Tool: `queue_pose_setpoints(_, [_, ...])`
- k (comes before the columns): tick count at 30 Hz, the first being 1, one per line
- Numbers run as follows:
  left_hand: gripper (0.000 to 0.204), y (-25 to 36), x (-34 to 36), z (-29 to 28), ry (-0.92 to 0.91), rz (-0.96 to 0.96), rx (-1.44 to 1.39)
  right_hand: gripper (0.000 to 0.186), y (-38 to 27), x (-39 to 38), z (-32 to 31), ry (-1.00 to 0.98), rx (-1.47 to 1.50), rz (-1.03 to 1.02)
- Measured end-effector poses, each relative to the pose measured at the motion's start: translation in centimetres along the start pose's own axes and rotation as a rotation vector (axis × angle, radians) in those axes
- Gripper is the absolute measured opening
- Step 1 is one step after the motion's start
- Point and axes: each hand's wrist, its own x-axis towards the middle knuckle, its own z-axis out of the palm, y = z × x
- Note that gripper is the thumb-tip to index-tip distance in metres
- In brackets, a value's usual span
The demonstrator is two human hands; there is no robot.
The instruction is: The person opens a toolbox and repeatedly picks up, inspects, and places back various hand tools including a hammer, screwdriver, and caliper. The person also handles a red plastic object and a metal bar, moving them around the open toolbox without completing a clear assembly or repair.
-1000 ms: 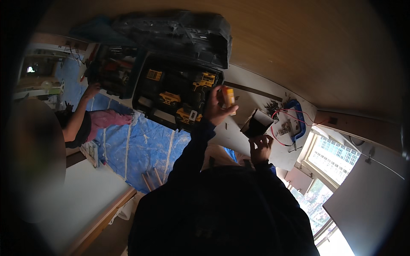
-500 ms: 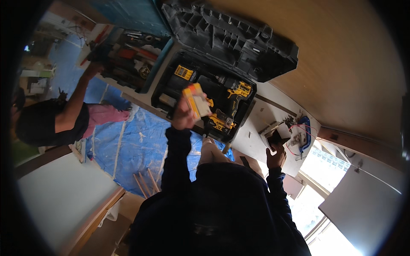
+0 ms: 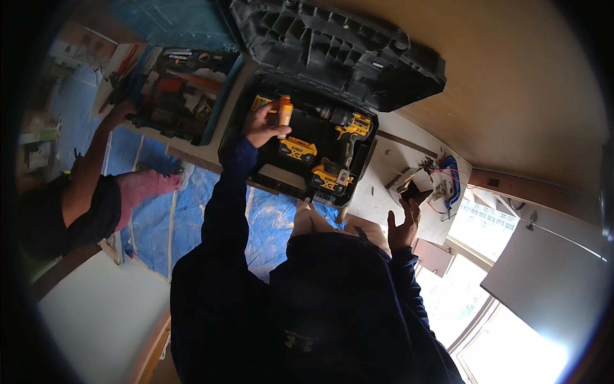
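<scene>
Orange-yellow box [image 3: 286, 115], upper centre, is pinched in the left hand [image 3: 261, 130]; right hand [image 3: 403, 229] spreads empty; lettered yellow battery [image 3: 299, 149] below.

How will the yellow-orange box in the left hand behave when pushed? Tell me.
The box is probably light, since the left hand pinches it between thumb and fingers, though its contents are hidden. Its straight edges suggest it would slide rather than roll. Stood on end, it might tip easily, as it looks slim.
</scene>
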Motion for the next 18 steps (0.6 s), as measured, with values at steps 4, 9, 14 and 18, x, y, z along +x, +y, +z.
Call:
queue_pose_setpoints(4, [0.076,-0.9,-1.5,-0.6,-0.058,0.117,-0.652,0.043,0.5,-0.4,-0.2,0.031,0.02,0.059])
queue_pose_setpoints(9, [0.084,-2.9,-4.4,-2.1,-0.045,0.152,-0.878,0.042,1.1,-0.9,-0.1,0.051,0.035,0.095])
queue_pose_setpoints(14, [0.075,-2.9,-4.5,-4.2,-0.011,0.207,-0.591,0.042,1.4,-1.0,0.4,0.035,0.052,0.072])
queue_pose_setpoints(18, [0.076,-2.3,-5.3,-4.1,0.086,0.1,-0.429,0.04,1.7,-1.4,0.9,-0.012,0.074,0.094])
